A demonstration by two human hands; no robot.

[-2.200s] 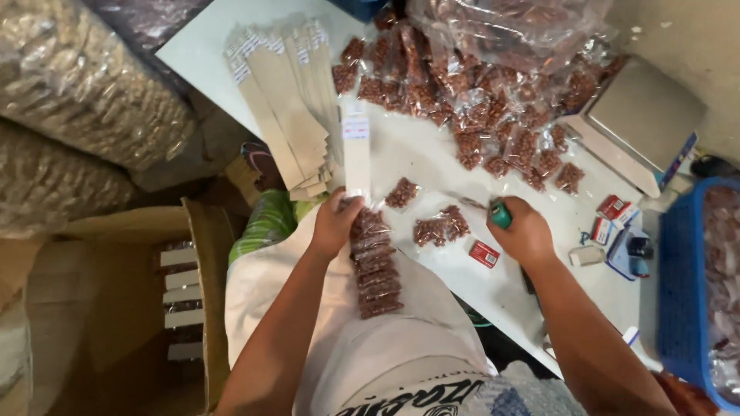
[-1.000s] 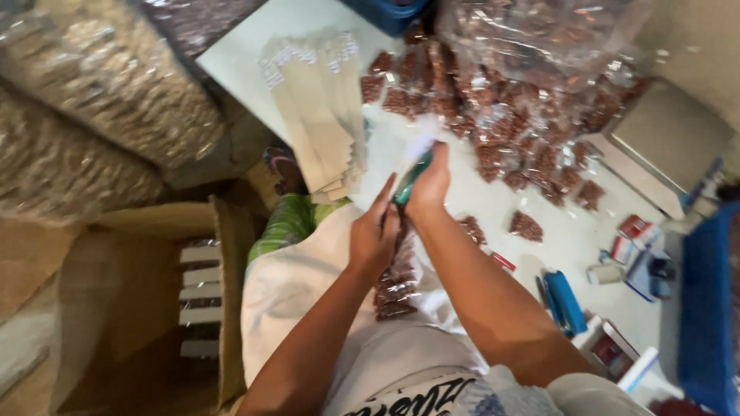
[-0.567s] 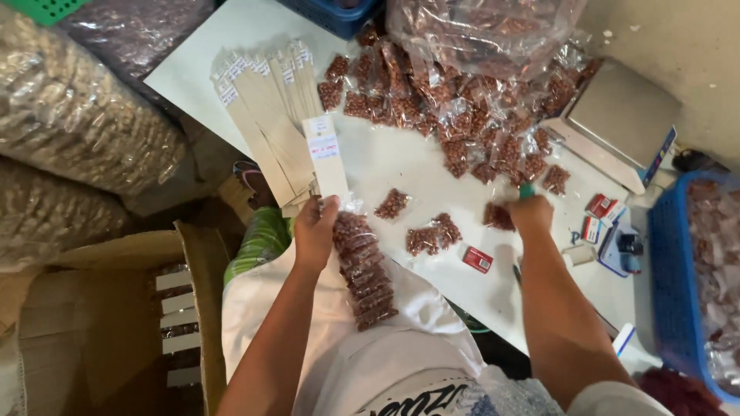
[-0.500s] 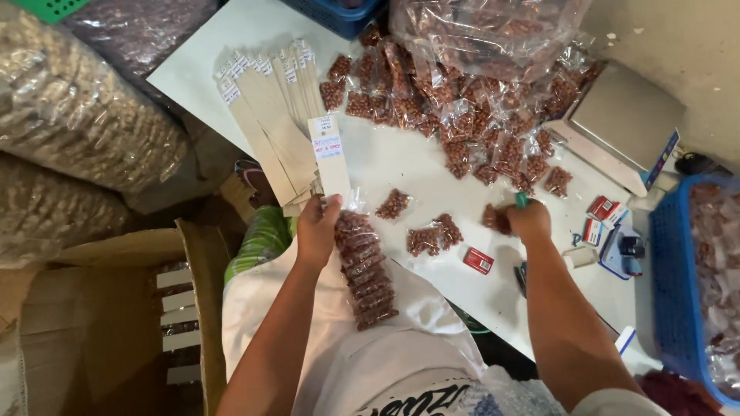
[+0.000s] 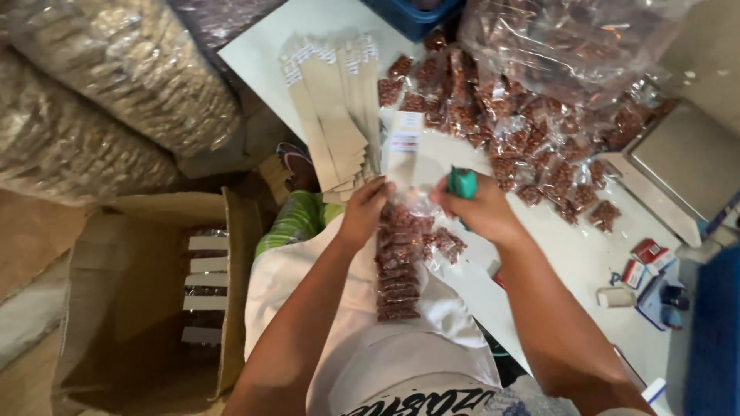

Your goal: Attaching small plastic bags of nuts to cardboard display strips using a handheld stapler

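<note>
Left hand (image 5: 362,216) pinched the card strip (image 5: 402,150) of hanging nut packets (image 5: 397,270) at table (image 5: 570,262) edge, right hand (image 5: 482,212) at its 3 o'clock gripping a green stapler (image 5: 462,183), loose packets (image 5: 539,154) heaped toward 1 o'clock

Snack-packing workshop: nut packets (image 5: 539,146) heaped, scale (image 5: 686,166), bulk sacks (image 5: 131,69).

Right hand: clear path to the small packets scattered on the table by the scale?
Probably yes, but not freely: the right hand is shut on a green tool. The packets lie just beyond it on the white table, nothing between.
</note>
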